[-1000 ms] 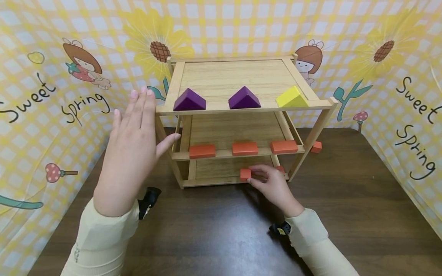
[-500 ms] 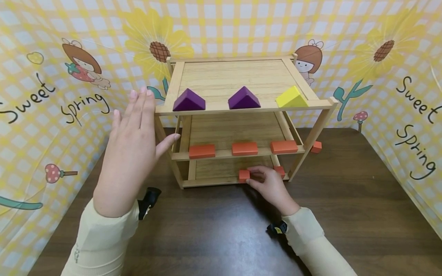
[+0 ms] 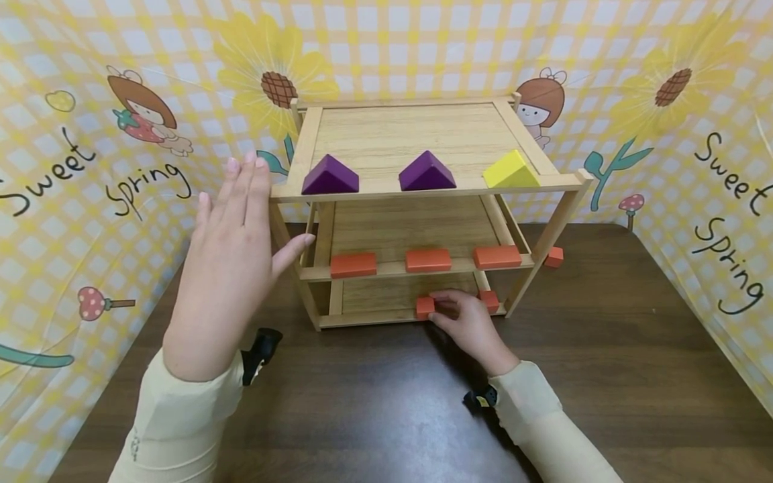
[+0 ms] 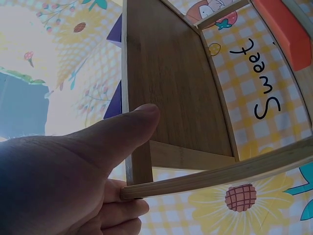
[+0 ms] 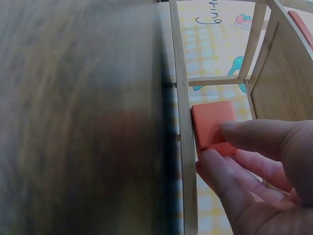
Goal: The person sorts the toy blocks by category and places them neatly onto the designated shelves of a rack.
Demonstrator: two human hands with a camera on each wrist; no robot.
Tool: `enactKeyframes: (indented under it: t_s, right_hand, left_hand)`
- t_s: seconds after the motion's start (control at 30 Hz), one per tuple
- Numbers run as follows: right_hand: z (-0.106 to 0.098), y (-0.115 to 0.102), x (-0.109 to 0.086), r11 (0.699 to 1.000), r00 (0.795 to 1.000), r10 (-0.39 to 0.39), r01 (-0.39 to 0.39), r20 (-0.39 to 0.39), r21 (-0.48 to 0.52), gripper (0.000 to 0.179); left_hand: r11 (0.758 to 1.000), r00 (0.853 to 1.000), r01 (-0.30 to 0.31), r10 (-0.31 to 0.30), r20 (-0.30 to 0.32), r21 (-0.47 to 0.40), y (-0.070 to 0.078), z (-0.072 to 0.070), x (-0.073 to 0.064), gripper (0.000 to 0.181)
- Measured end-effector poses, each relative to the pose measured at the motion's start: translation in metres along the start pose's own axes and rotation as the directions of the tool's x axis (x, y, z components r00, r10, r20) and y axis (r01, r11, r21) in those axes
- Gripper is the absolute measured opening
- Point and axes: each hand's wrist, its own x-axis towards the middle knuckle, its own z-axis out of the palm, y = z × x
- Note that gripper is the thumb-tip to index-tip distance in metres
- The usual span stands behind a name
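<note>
A three-tier wooden rack (image 3: 417,127) stands on the dark table. My left hand (image 3: 226,268), fingers straight, lies against its left front corner; in the left wrist view the thumb (image 4: 132,120) lies across the top tier's underside. With thumb and fingertips my right hand (image 3: 474,329) pinches a red cube (image 3: 425,308) on the bottom tier's front rail. The right wrist view shows the same red cube (image 5: 214,125) from close up. Another red cube (image 3: 488,301) sits to its right on that tier, partly behind the hand.
On the top tier's front edge stand two purple triangular blocks (image 3: 330,176) and a yellow one (image 3: 510,170). Three red rectangular blocks (image 3: 428,259) line the middle tier's front edge. A loose red cube (image 3: 553,257) lies right of the rack. Checked cloth (image 3: 386,47) hangs behind.
My right hand has shifted slightly left along the bottom tier with the red cube, uncovering more of the cube behind it. My left hand has stayed at the corner.
</note>
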Motion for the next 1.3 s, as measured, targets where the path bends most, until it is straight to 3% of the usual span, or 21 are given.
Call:
enactKeyframes:
  t_s: [0.27, 0.87, 1.3]
  right_hand:
    - [0.0, 0.001, 0.001, 1.0, 1.0, 0.018, -0.018, 0.003, 0.002, 0.034]
    - [0.0, 0.0, 0.002, 0.999, 1.0, 0.029, -0.029, -0.001, 0.019, 0.034]
    - [-0.002, -0.009, 0.0, 1.0, 1.0, -0.011, 0.01, -0.026, -0.023, 0.034]
  left_hand:
    - [1.0, 1.0, -0.007, 0.007, -0.016, 0.0, 0.0, 0.001, 0.0, 0.095]
    - [1.0, 1.0, 0.007, -0.006, 0.008, -0.007, 0.0, 0.001, 0.0, 0.096]
    - [0.999, 1.0, 0.015, -0.015, 0.019, -0.032, 0.0, 0.003, 0.001, 0.096]
